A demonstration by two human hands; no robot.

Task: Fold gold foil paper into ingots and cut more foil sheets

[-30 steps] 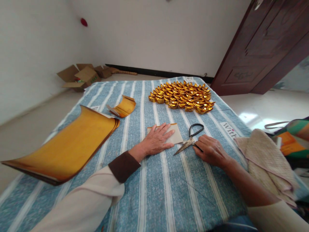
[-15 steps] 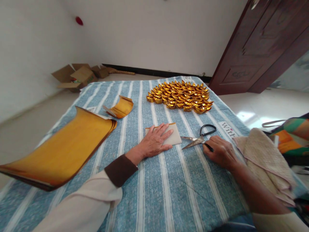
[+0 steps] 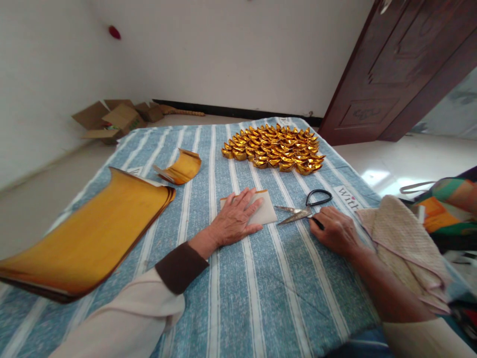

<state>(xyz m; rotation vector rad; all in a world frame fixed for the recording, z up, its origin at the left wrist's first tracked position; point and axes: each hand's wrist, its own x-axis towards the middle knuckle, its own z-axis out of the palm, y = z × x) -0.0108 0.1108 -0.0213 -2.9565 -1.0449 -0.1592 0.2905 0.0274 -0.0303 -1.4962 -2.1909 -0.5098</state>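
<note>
My left hand (image 3: 236,219) lies flat with fingers spread on a folded sheet of paper (image 3: 266,211), pale on top with a thin gold edge along its far side. To its right, my right hand (image 3: 333,229) is closed around one black handle of a pair of scissors (image 3: 301,213). The scissor blades are parted and point left, their tips close to the paper's right edge. Left of my left hand lies a large stack of gold paper (image 3: 89,233) with curled edges. Beyond it sits a smaller curled stack of gold paper (image 3: 184,166).
Many shiny gold folded paper ingots (image 3: 276,146) stand in rows at the table's far side. A beige towel (image 3: 406,243) lies at the right edge of the blue striped tablecloth (image 3: 231,308). Open cardboard boxes (image 3: 119,119) are on the floor behind; a brown door (image 3: 372,84) stands right.
The whole view has shifted slightly, so things appear a little further left. Both hands, the paper and the scissors keep nearly the same places on the table.
</note>
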